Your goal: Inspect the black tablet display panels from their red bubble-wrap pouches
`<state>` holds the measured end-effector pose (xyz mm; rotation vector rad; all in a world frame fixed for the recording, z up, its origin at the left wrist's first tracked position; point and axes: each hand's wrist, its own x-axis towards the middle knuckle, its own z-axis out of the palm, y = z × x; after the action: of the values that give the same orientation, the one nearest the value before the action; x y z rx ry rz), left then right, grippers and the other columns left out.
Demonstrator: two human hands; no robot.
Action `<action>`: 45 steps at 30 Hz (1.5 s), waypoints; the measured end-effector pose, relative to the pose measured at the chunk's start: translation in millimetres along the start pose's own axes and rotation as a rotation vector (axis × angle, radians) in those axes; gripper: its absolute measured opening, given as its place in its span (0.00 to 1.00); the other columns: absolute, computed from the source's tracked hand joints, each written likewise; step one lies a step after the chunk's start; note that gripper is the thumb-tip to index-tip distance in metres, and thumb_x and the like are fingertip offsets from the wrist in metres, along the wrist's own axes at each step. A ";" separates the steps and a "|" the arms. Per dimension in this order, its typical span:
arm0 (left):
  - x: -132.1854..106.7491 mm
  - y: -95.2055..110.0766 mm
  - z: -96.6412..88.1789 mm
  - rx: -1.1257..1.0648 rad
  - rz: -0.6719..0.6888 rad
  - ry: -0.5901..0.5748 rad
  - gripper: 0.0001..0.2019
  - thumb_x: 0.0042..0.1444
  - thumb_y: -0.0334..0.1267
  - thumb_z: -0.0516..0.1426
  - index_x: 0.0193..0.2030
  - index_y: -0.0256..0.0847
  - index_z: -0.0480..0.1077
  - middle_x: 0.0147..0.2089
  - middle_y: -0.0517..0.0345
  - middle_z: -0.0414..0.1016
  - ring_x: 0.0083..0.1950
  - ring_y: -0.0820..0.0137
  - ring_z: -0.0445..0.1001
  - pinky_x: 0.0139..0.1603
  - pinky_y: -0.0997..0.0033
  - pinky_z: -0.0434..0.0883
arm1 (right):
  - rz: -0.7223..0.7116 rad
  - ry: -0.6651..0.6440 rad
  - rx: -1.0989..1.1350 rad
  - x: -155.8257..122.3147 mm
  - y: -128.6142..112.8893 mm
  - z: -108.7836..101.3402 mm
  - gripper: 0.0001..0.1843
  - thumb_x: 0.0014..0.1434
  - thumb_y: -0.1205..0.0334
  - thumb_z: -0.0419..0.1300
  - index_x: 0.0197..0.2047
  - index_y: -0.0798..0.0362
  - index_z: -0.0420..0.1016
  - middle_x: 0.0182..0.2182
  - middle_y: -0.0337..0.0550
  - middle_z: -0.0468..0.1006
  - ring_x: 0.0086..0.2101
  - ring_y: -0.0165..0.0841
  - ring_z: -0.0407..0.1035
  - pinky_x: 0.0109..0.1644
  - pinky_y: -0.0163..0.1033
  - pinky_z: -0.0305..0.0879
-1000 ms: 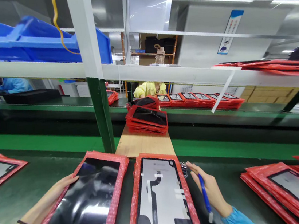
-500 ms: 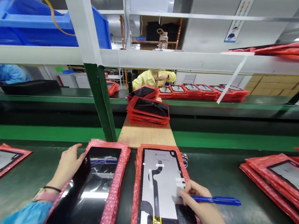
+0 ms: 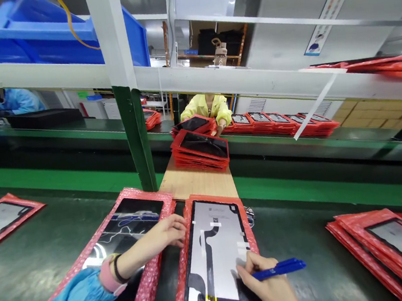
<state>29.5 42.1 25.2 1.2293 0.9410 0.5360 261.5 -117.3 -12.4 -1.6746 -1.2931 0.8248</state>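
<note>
Gripping slim blue plastic pen w/ my R fingers, L fingers empty, loosely curled; slip cld scratch flat grey-backed rectangular panel.

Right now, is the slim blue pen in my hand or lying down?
In hand: your right hand grips the slim blue pen, one end sticking out.

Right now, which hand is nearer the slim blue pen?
Right: the right hand holds the pen. The left hand is apart from it, by the left edge of the red-wrapped grey rectangular panel.
</note>
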 end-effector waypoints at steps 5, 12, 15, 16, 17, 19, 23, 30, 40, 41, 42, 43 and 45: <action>-5.4 1.2 8.4 -0.126 -0.165 -0.049 0.18 0.37 0.32 0.66 0.39 0.37 0.71 0.39 0.55 0.76 0.39 0.70 0.75 0.43 0.68 0.73 | 0.044 0.043 0.243 -2.6 -1.0 -0.8 0.22 0.51 0.52 0.67 0.18 0.50 0.60 0.15 0.31 0.59 0.21 0.28 0.52 0.28 0.37 0.47; -1.0 20.1 8.5 -0.169 -0.256 -0.021 0.20 0.40 0.32 0.63 0.43 0.38 0.67 0.32 0.58 0.78 0.33 0.71 0.76 0.37 0.69 0.71 | 0.140 0.172 0.700 3.7 3.8 -2.1 0.26 0.59 0.40 0.59 0.24 0.48 0.55 0.18 0.27 0.48 0.22 0.27 0.38 0.24 0.34 0.42; 5.7 32.4 9.7 -0.129 -0.234 -0.042 0.18 0.40 0.31 0.64 0.40 0.39 0.68 0.29 0.60 0.78 0.30 0.70 0.75 0.33 0.70 0.70 | 0.156 0.165 0.789 5.2 5.4 -2.5 0.26 0.56 0.39 0.63 0.24 0.49 0.58 0.19 0.27 0.48 0.22 0.27 0.36 0.24 0.34 0.40; 8.2 36.5 12.3 -0.117 -0.227 -0.057 0.16 0.40 0.32 0.65 0.38 0.38 0.69 0.27 0.60 0.78 0.29 0.70 0.75 0.31 0.71 0.69 | 0.155 0.158 0.807 5.2 5.6 -2.5 0.26 0.55 0.40 0.64 0.24 0.50 0.60 0.19 0.27 0.48 0.22 0.26 0.36 0.24 0.34 0.40; 10.6 40.1 16.6 -0.108 -0.221 -0.078 0.13 0.41 0.33 0.65 0.36 0.37 0.70 0.26 0.59 0.78 0.28 0.70 0.74 0.29 0.71 0.68 | 0.154 0.151 0.820 4.9 5.7 -2.3 0.25 0.54 0.41 0.65 0.24 0.51 0.61 0.19 0.27 0.49 0.22 0.26 0.37 0.24 0.34 0.40; 13.7 43.9 30.3 -0.108 -0.212 -0.133 0.12 0.40 0.35 0.66 0.33 0.35 0.72 0.28 0.55 0.79 0.28 0.68 0.75 0.29 0.70 0.68 | 0.149 0.144 0.835 4.1 6.2 -1.5 0.24 0.52 0.42 0.68 0.24 0.52 0.65 0.18 0.28 0.51 0.21 0.25 0.39 0.24 0.33 0.42; 11.3 37.7 64.3 -0.170 -0.148 -0.149 0.18 0.36 0.29 0.63 0.39 0.35 0.73 0.35 0.51 0.82 0.38 0.61 0.79 0.40 0.65 0.73 | 0.153 0.176 0.839 1.9 9.2 -4.0 0.20 0.48 0.44 0.72 0.29 0.54 0.76 0.16 0.31 0.60 0.21 0.25 0.50 0.26 0.33 0.49; -2.5 58.0 67.5 -0.176 0.102 -0.024 0.30 0.40 0.27 0.60 0.54 0.40 0.67 0.49 0.54 0.80 0.52 0.58 0.77 0.47 0.65 0.72 | 0.059 0.398 0.908 3.8 8.0 -49.0 0.22 0.46 0.43 0.70 0.37 0.51 0.85 0.23 0.40 0.75 0.28 0.34 0.67 0.39 0.43 0.73; -3.2 85.3 59.2 0.726 1.138 0.005 0.23 0.58 0.27 0.53 0.61 0.40 0.70 0.56 0.48 0.78 0.57 0.58 0.77 0.60 0.60 0.70 | -0.055 0.315 0.850 36.9 -47.6 -60.6 0.24 0.52 0.46 0.69 0.49 0.47 0.77 0.29 0.43 0.84 0.25 0.35 0.77 0.30 0.38 0.74; 0.6 84.7 59.4 0.803 1.236 -0.051 0.23 0.59 0.26 0.52 0.61 0.42 0.70 0.60 0.49 0.75 0.63 0.57 0.71 0.64 0.57 0.66 | -0.071 0.275 0.899 39.5 -55.0 -59.3 0.22 0.49 0.46 0.71 0.44 0.46 0.79 0.32 0.44 0.85 0.30 0.38 0.78 0.33 0.40 0.75; 4.5 84.9 59.8 0.866 1.299 -0.094 0.23 0.60 0.26 0.52 0.61 0.43 0.70 0.62 0.50 0.72 0.66 0.57 0.66 0.67 0.53 0.62 | -0.085 0.243 0.935 41.7 -61.5 -58.2 0.22 0.46 0.44 0.72 0.42 0.46 0.80 0.36 0.44 0.85 0.34 0.40 0.79 0.35 0.43 0.75; 8.3 86.0 60.7 0.916 1.325 -0.116 0.22 0.61 0.26 0.52 0.60 0.45 0.71 0.63 0.51 0.71 0.68 0.56 0.63 0.69 0.49 0.57 | -0.104 0.223 0.950 43.7 -66.8 -57.4 0.24 0.45 0.39 0.70 0.41 0.45 0.81 0.38 0.45 0.85 0.36 0.43 0.79 0.37 0.46 0.75; 14.7 90.6 63.7 0.973 1.319 -0.144 0.20 0.63 0.28 0.53 0.58 0.49 0.72 0.61 0.52 0.73 0.68 0.56 0.61 0.70 0.44 0.53 | -0.159 0.225 0.893 47.2 -73.1 -56.3 0.33 0.46 0.27 0.61 0.41 0.44 0.82 0.38 0.47 0.84 0.40 0.47 0.78 0.40 0.51 0.74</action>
<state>102.6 44.5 109.6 2.7302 0.0673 1.0170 292.5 -76.1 77.5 -0.9010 -0.7114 0.9006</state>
